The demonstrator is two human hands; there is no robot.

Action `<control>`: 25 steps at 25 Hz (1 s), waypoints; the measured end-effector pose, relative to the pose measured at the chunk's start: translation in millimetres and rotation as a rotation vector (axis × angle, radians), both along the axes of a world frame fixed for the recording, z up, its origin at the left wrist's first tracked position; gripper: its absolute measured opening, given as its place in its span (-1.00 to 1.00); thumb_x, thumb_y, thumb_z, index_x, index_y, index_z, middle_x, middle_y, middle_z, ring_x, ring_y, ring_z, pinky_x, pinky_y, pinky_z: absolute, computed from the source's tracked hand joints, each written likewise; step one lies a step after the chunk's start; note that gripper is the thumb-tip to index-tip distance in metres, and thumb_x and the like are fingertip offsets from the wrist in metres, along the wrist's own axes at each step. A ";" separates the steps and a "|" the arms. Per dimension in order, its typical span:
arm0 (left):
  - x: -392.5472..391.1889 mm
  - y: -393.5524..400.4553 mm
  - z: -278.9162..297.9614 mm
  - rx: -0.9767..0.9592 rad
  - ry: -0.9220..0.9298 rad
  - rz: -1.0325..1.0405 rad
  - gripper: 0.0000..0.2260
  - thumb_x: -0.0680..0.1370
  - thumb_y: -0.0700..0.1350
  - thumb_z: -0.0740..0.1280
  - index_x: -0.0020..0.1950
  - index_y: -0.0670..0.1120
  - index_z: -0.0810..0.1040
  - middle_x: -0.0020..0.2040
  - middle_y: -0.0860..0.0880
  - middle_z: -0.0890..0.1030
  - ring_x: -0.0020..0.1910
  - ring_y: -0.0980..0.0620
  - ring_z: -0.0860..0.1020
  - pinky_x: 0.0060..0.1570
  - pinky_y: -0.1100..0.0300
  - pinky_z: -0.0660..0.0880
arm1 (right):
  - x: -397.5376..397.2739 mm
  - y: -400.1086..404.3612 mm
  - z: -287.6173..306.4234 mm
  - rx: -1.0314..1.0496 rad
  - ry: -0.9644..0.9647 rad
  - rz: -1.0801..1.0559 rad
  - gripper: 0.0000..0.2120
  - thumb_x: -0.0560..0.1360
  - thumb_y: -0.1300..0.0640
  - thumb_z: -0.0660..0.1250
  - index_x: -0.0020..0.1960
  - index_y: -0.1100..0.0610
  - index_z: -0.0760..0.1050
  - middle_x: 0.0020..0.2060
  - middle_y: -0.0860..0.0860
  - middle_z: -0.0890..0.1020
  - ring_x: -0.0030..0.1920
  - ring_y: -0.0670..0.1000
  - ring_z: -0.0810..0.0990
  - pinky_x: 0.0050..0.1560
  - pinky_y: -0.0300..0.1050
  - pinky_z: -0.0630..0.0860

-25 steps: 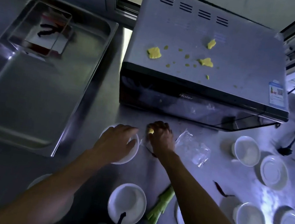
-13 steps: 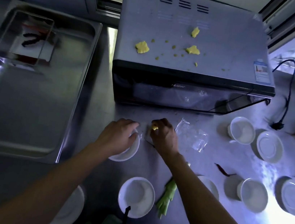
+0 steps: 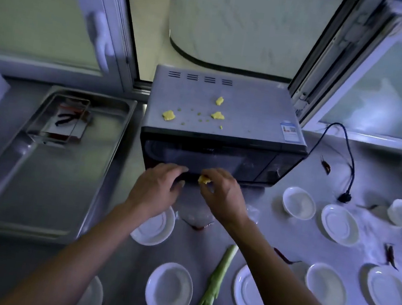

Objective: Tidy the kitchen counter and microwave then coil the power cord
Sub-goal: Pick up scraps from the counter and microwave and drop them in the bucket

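A grey microwave [image 3: 237, 105] stands at the back of the steel counter, with several yellow food scraps [image 3: 168, 115] scattered on its top. Its black power cord [image 3: 349, 157] lies loose to the right, the plug on the counter. My right hand [image 3: 222, 194] is raised in front of the microwave door and pinches a yellow scrap [image 3: 203, 180]. My left hand [image 3: 157, 189] hovers beside it, fingers loosely curled, holding nothing. Below my hands sit a white saucer [image 3: 155, 228] and a crumpled clear plastic wrapper [image 3: 196, 216].
A large steel tray [image 3: 34, 193] with a small clear container [image 3: 65, 120] lies at the left. Several white bowls and saucers [image 3: 339, 225] are spread over the right and front. A green celery stalk [image 3: 218, 276] and dried red chillies [image 3: 390, 255] lie among them.
Both hands have lifted off the counter toward the microwave front. My left hand has let go of the saucer. My right hand still pinches the yellow scrap. The view has tilted up.
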State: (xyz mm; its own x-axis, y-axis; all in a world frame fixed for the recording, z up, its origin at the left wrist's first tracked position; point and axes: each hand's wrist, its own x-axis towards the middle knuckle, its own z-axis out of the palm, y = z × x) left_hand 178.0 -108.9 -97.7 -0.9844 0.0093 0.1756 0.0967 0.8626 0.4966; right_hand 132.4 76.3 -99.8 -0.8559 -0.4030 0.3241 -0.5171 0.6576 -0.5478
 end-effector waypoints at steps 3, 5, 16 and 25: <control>-13.4 -7.8 23.7 -0.022 0.111 0.007 -0.71 0.52 -0.16 0.42 0.24 -0.11 0.61 0.12 -0.04 0.66 0.11 -0.12 0.59 0.05 -0.05 0.55 | -13.9 -7.4 24.4 -0.032 0.040 0.026 -0.79 0.46 0.28 0.43 0.08 0.25 0.62 -0.04 0.15 0.67 -0.04 0.21 0.62 -0.05 0.12 0.57; -23.1 -15.4 36.9 -0.049 0.164 0.025 -0.71 0.51 -0.16 0.42 0.23 -0.11 0.61 0.10 -0.04 0.66 0.09 -0.13 0.59 0.05 -0.05 0.55 | -25.2 -14.6 36.3 -0.054 0.065 0.029 -0.80 0.47 0.26 0.43 0.10 0.24 0.63 -0.02 0.14 0.68 -0.01 0.19 0.62 -0.05 0.11 0.58; -103.0 -65.2 65.3 -0.233 0.097 0.132 -0.72 0.54 -0.01 0.37 0.23 -0.03 0.59 0.10 0.01 0.60 0.13 -0.09 0.49 0.04 0.00 0.50 | -77.3 -56.6 62.8 -0.061 0.106 0.007 -0.77 0.48 0.29 0.42 0.13 0.24 0.63 -0.01 0.13 0.67 0.02 0.20 0.61 -0.02 0.14 0.57; -133.2 -74.9 49.2 -0.313 0.054 0.056 -0.74 0.54 0.02 0.33 0.18 -0.01 0.62 0.00 -0.04 0.50 0.06 -0.10 0.44 -0.01 -0.03 0.46 | -101.3 -72.3 58.1 -0.041 0.115 -0.015 -0.76 0.46 0.31 0.44 0.13 0.24 0.63 -0.01 0.13 0.69 0.01 0.19 0.63 0.01 0.08 0.58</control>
